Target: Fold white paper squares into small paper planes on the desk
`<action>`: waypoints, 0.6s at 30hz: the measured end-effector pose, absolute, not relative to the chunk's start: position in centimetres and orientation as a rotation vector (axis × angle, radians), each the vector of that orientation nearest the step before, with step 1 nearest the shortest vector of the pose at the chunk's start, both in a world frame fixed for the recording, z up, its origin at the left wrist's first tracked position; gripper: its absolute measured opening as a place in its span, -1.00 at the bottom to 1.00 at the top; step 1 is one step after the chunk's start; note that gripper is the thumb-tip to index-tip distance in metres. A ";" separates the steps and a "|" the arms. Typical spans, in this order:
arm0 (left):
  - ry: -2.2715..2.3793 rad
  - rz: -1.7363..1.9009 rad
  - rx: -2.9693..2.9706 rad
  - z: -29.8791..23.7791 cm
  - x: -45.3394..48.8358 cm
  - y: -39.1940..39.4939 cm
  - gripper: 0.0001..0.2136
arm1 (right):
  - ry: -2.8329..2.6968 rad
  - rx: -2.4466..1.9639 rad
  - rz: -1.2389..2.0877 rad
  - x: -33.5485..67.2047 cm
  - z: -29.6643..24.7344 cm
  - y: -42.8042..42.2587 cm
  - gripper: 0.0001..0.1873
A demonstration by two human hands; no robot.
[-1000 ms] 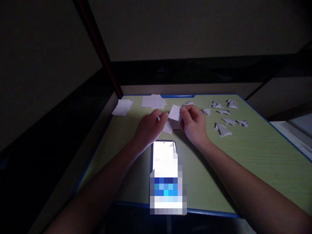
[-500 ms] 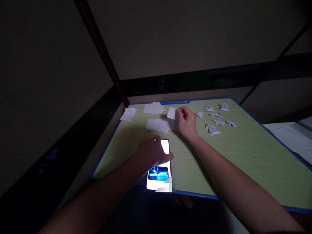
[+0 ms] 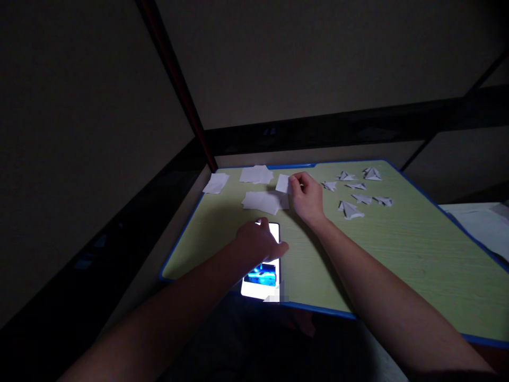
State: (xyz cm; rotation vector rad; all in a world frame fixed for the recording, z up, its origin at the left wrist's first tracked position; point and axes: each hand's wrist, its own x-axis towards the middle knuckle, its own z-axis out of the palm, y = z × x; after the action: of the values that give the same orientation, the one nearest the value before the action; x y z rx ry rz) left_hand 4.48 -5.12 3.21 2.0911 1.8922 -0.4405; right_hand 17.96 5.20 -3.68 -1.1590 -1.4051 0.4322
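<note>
paper piece [image 3: 282,183], small, white, straight-edged, in right hand [image 3: 307,197]

Pale green, blue-edged tabletop [image 3: 397,260], centre to lower right; slanting dark red strip [image 3: 178,85], upper left; black wall band [image 3: 326,125], upper right.

Left grip [image 3: 258,240] is spread, right grip [image 3: 308,198] pinched.

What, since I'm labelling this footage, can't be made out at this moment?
All in the head view:
Phone: screen partly covered by the left hand; lower right corner pixelated.
Held paper: right part hidden by the right hand.
Folded papers: too small to trace every fold.
Table: near right corner cut off by the picture's edge.
</note>
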 end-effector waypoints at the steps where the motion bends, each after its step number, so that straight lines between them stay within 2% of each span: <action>1: 1.890 -0.447 2.077 3.2 4.4 -5.1 -0.14 | -1.405 -1.159 0.431 18.0 -3.7 5.2 -0.77; 9: 1.915 -0.315 2.003 3.8 2.0 -5.9 -0.05 | -1.440 -1.184 0.459 17.8 -3.8 5.1 -0.76; 12: 1.940 -0.146 1.990 4.8 0.4 -6.2 -0.12 | -1.450 -1.185 0.464 17.7 -3.9 5.2 -0.76; 18: 1.993 0.263 1.896 7.1 -2.8 -7.4 -0.42 | -1.462 -1.202 0.481 17.7 -4.2 5.3 -0.76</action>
State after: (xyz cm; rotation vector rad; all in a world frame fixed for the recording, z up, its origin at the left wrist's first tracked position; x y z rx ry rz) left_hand -2.81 -7.39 7.05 1.8963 1.9930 0.2628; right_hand 17.69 5.29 -4.16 -1.2020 -1.4621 0.4812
